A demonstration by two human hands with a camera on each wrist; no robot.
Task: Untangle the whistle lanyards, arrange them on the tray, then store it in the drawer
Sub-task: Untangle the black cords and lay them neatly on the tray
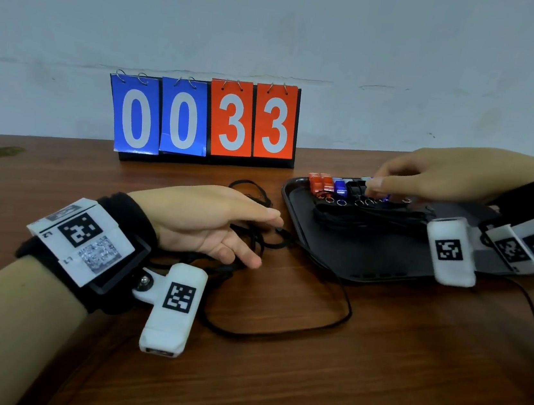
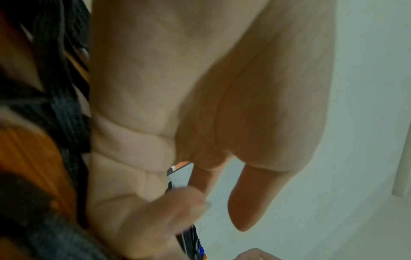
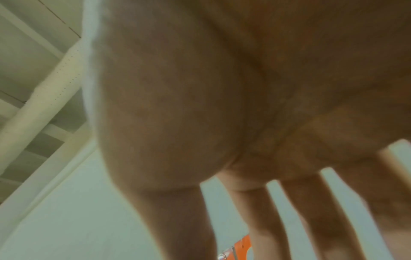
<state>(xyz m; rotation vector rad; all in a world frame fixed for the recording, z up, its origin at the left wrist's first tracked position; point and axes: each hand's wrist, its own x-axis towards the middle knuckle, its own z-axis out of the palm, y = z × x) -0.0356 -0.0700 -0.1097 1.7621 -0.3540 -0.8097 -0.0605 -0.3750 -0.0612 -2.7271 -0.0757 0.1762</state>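
Note:
A black tray (image 1: pixel 369 265) lies on the wooden table at the right. Orange whistles (image 1: pixel 320 183), a blue whistle (image 1: pixel 339 187) and a black whistle (image 1: pixel 355 188) line its far edge, and their black cords (image 1: pixel 358 217) lie bundled across the tray. My right hand (image 1: pixel 378 190) hovers over that row with straight, spread fingers (image 3: pixel 322 219), their tips touching the whistles. Left of the tray, a tangle of black lanyards (image 1: pixel 259 198) sprawls on the table. My left hand (image 1: pixel 264 240) rests over this tangle with relaxed fingers, and cords (image 2: pixel 64 114) run beside the palm.
A flip scoreboard (image 1: pixel 201 120) reading 0033 stands at the back against the wall. One long lanyard loop (image 1: pixel 342 316) trails over the table in front of the tray. A thin cable (image 1: pixel 533 319) runs along the right side.

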